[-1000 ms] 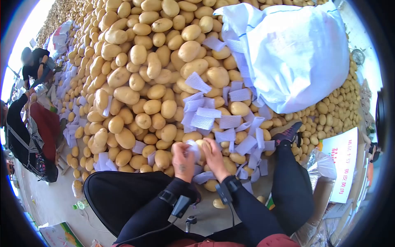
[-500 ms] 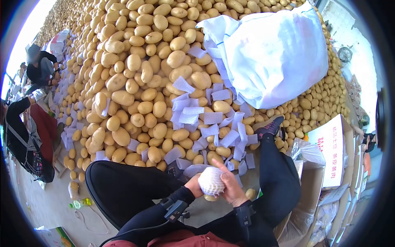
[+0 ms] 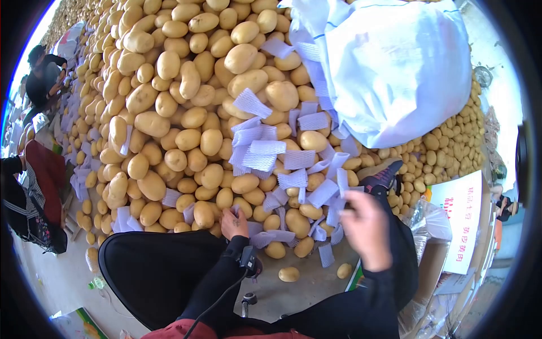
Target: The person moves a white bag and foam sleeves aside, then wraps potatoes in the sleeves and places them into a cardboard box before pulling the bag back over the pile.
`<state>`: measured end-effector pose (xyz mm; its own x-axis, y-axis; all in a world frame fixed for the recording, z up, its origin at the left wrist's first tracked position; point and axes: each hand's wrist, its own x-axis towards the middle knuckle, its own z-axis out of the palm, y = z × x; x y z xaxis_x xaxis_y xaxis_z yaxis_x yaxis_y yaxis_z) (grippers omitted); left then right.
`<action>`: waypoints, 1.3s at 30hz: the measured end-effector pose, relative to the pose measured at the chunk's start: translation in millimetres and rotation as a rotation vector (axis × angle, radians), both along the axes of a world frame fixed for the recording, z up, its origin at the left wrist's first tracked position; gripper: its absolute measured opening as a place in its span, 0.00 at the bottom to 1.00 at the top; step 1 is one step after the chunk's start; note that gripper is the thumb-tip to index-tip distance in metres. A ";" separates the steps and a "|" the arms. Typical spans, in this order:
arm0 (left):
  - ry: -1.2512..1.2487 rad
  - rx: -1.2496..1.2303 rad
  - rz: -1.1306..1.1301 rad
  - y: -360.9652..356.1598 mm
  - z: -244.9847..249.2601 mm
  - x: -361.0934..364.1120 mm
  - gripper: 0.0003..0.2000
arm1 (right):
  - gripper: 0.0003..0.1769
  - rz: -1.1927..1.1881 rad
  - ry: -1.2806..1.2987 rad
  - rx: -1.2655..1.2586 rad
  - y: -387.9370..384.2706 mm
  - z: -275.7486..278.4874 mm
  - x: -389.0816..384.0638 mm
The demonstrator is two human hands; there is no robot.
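Observation:
My left hand [image 3: 234, 224] reaches down to the near edge of a heap of potatoes [image 3: 212, 142], its fingers curled. A small pale lilac bit shows at its fingertips, but what they grip is partly hidden. My right hand [image 3: 367, 230] is smeared by motion above my leg, beside the loose foam net sleeves [image 3: 324, 192]. Its fingers are too blurred to read. More lilac foam net sleeves [image 3: 264, 155] lie piled on the potatoes ahead of my hands. One loose potato [image 3: 289, 274] rests on the floor between my legs.
A big white woven sack [image 3: 395, 73] sits on the heap at the upper right. Cardboard boxes [image 3: 435, 263] with plastic liners stand right of my leg. My shoe [image 3: 383, 174] is against the potatoes. At the far left another person [image 3: 42, 79] sits by the heap.
The foam-wrapped potato that was between my hands is no longer in view. My left hand has moved left and forward to the heap; my right hand has moved right and forward.

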<state>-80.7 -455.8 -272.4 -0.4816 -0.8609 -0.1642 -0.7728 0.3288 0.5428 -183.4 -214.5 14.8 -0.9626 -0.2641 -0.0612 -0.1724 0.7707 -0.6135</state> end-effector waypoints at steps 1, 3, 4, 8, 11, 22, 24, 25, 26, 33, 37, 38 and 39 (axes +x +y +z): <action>0.043 0.045 0.037 -0.6 -4.4 4.0 0.14 | 0.25 0.100 -0.429 -0.228 -47.4 -29.6 -6.1; 0.153 0.140 0.077 -4.0 -0.4 12.2 0.11 | 0.24 0.663 -0.003 -0.262 -117.9 -134.0 -17.0; 0.235 0.185 0.097 -2.2 0.6 14.0 0.10 | 0.24 0.703 0.176 -0.150 -149.6 -181.1 -17.8; 0.288 0.179 0.103 -11.3 -2.1 23.5 0.09 | 0.25 0.744 0.421 0.030 -188.5 -246.6 -39.6; 0.400 0.188 0.184 -9.1 24.6 4.9 0.07 | 0.26 0.396 0.020 -0.204 -173.0 -227.4 -37.3; 0.462 0.832 -0.387 71.3 144.1 22.0 0.09 | 0.40 -0.036 -0.154 -0.473 -50.2 -153.0 70.2; 0.547 1.199 -0.118 75.0 155.1 34.7 0.09 | 0.38 -0.022 -0.256 -0.533 -22.9 -136.8 78.9; 0.606 1.557 0.184 76.2 157.2 42.9 0.09 | 0.38 -0.052 -0.402 -0.635 -13.6 -120.0 85.7; 0.634 1.705 0.227 70.1 148.8 49.6 0.11 | 0.39 -0.064 -0.491 -0.776 -4.7 -114.7 90.7; 0.289 1.665 0.010 97.6 112.3 62.8 0.14 | 0.29 -0.270 -0.834 -1.306 2.1 -50.0 130.6; 0.324 0.106 -0.224 46.6 63.4 52.2 0.10 | 0.27 -0.417 0.172 -0.713 114.3 -0.6 114.1; 0.208 0.032 -0.235 34.5 66.7 51.6 0.13 | 0.28 -0.436 0.316 -0.360 146.5 30.0 108.0; 0.195 0.040 -0.225 29.2 59.6 51.6 0.13 | 0.30 -0.540 0.363 0.033 180.0 53.3 104.0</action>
